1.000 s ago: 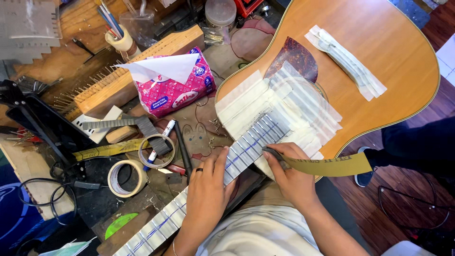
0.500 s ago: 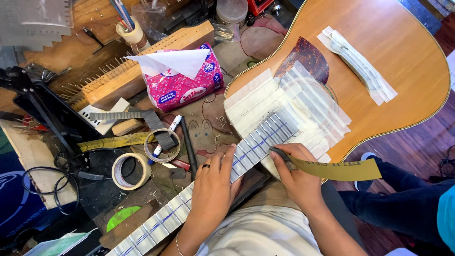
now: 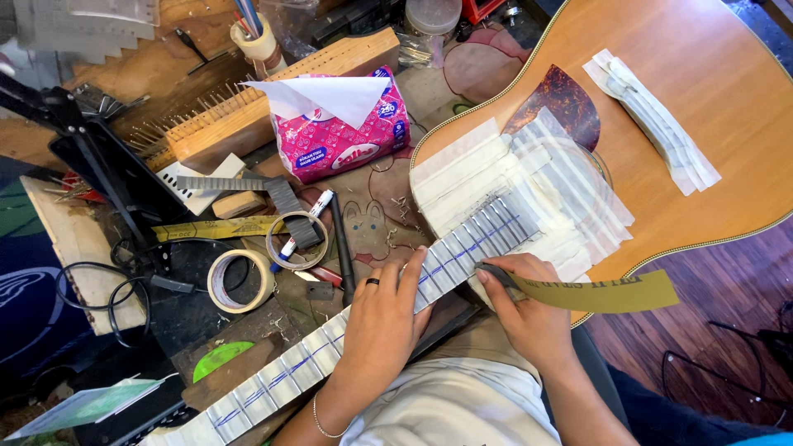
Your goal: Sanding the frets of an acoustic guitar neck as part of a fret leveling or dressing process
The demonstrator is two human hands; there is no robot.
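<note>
An acoustic guitar (image 3: pixel 702 91) lies face up across my lap and the bench, its fretboard (image 3: pixel 462 248) masked with strips of white tape and marked with blue lines. My left hand (image 3: pixel 384 318), a dark ring on one finger, rests flat on the neck with fingers spread. My right hand (image 3: pixel 516 310) pinches one end of a folded strip of tan sandpaper (image 3: pixel 603 291) against the upper frets by the body. White tape (image 3: pixel 529 186) covers the soundhole area, beside a dark reddish pickguard (image 3: pixel 553 103).
A pink tissue pack (image 3: pixel 343 124) sits behind the neck. Two tape rolls (image 3: pixel 239 281), a marker (image 3: pixel 307 223), a black pen (image 3: pixel 340 252), a wooden block studded with pins (image 3: pixel 248 107) and a black stand (image 3: pixel 99 173) crowd the left bench. Cables (image 3: pixel 91 289) lie at far left.
Both hands stay on the neck in nearly the same grip. The view has shifted slightly, and the sandpaper end under my right hand has barely moved.
</note>
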